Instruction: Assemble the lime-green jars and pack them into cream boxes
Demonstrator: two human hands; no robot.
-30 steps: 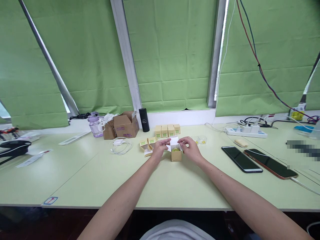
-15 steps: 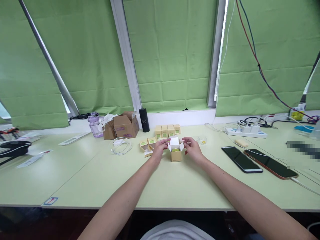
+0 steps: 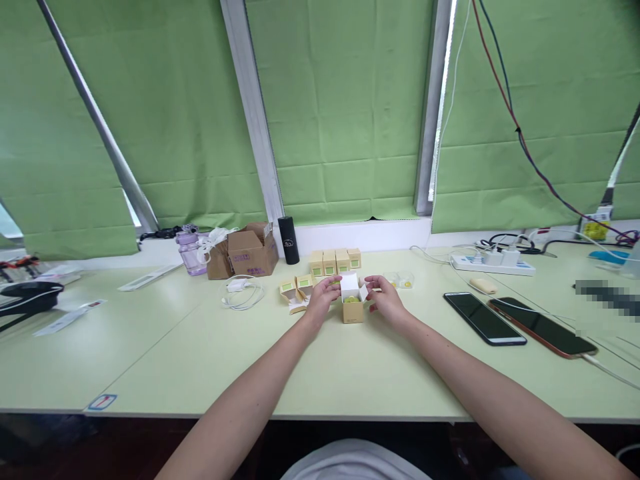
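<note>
A small tan carton (image 3: 353, 312) stands open on the pale green table (image 3: 320, 373), its white flaps up and a yellow-green object inside. My left hand (image 3: 323, 297) pinches the left flap, fingers curled. My right hand (image 3: 384, 298) pinches the right flap in the same way. Behind the carton stands a row of several closed small cartons with green labels (image 3: 334, 261). Two more small cartons (image 3: 295, 289) lie just left of my left hand.
Two phones (image 3: 484, 318) lie at the right, near a power strip (image 3: 493, 265) with cables. At the back left are a brown cardboard box (image 3: 250, 251), a black cylinder (image 3: 288, 240), a purple bottle (image 3: 189, 251) and a coiled white cable (image 3: 243, 294). A clear packet (image 3: 403, 281) lies behind my right hand.
Both hands stayed at the open carton. My right hand drew down and in to the right flap, and the flaps stand more upright than a second ago.
</note>
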